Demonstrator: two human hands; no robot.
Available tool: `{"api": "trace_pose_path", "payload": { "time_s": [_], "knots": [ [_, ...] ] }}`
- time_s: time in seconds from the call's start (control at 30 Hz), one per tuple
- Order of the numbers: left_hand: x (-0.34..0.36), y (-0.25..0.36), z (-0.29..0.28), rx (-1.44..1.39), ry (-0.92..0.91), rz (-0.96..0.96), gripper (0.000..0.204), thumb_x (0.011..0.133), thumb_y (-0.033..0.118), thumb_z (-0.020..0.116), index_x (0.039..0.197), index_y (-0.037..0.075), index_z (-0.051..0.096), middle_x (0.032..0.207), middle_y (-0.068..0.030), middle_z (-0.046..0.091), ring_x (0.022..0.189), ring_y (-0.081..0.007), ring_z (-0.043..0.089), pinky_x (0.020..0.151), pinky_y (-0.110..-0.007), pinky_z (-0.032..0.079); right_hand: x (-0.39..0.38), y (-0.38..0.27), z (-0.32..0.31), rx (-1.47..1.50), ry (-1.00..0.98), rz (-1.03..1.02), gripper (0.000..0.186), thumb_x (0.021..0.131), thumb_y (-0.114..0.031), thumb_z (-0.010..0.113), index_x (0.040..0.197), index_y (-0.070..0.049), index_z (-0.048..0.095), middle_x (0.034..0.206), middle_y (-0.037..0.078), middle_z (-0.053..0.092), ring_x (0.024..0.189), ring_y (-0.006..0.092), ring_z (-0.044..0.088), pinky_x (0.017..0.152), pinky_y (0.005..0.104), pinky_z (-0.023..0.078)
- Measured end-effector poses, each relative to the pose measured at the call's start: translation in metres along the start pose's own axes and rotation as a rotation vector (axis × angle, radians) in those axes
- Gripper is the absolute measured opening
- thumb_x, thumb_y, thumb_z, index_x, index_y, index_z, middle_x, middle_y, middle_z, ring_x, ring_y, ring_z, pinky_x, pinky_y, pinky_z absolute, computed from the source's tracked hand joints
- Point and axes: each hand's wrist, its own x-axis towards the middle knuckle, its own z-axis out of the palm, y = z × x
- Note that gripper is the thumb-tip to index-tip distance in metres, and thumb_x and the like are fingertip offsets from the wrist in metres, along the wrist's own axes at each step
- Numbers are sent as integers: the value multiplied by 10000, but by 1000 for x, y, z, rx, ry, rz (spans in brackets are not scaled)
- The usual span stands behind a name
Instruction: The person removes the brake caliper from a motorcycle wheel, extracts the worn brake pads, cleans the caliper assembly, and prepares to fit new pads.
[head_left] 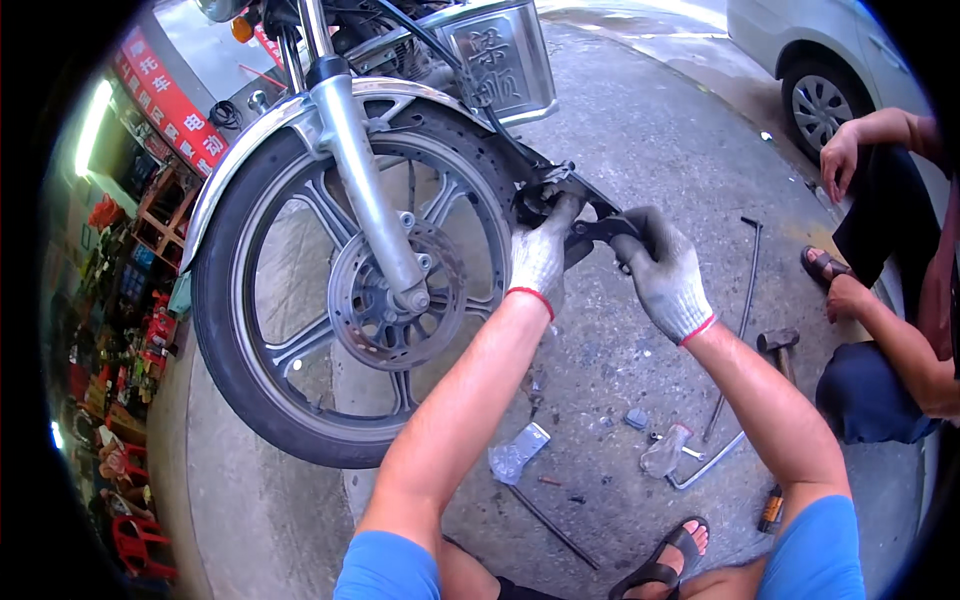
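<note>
Both of my hands wear white knit gloves with darkened fingers and red cuffs. My left hand (541, 257) is closed around the underside of a dark brake caliper (545, 190), which is off the disc and hangs beside the motorcycle's front wheel (229, 350). Just to its right, my right hand (668, 275) grips a black tool (598, 231) that looks like pliers, its head close to the caliper. My fingers partly hide both the caliper and the tool. The bare brake disc (350, 322) shows at the hub, behind the silver fork leg (358, 165).
On the concrete lie a hammer (778, 340), a long bent bar (749, 275), a curved metal wrench (712, 462), a clear plastic bag (664, 452), a small package (520, 450) and a thin rod (553, 527). Another person (880, 385) crouches at the right, before a parked car (850, 45).
</note>
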Motion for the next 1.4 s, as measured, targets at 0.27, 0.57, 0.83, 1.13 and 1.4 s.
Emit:
{"api": "trace_pose_path", "payload": {
  "time_s": [0.27,0.57,0.83,1.13,1.4],
  "knots": [
    [-3,1,4,38,59,10,278,917,211,623,1179,119,605,1045,-43,638,852,-168,637,747,-348,568,25,-11,5,-315,103,-241,187,823,-83,673,980,-23,592,853,182,683,823,306,700,723,387,537],
    [-2,5,-1,151,11,49,301,905,184,610,1199,121,606,1029,-30,645,859,-146,632,729,-303,545,28,-11,8,-309,133,-151,180,813,-106,684,953,-23,607,829,171,687,794,300,701,706,388,534],
    [-7,9,7,185,12,119,262,887,79,608,1144,106,650,975,0,657,764,-85,583,606,-232,447,39,-20,16,-497,152,-161,247,814,-207,695,970,-28,626,855,194,686,836,370,682,734,446,523],
    [7,12,-14,66,-113,-35,321,959,401,565,1166,162,622,969,-1,639,868,-129,579,748,-333,488,43,-10,16,-596,156,-191,243,825,-161,708,995,-23,603,868,187,695,829,342,698,713,403,536],
    [2,21,-5,72,-134,-173,385,996,421,505,1231,124,577,1102,-41,614,1014,-188,606,778,-367,547,38,-7,12,-547,141,-210,277,813,-210,710,1018,-54,608,874,191,685,850,356,685,730,440,524]
  ]
}}
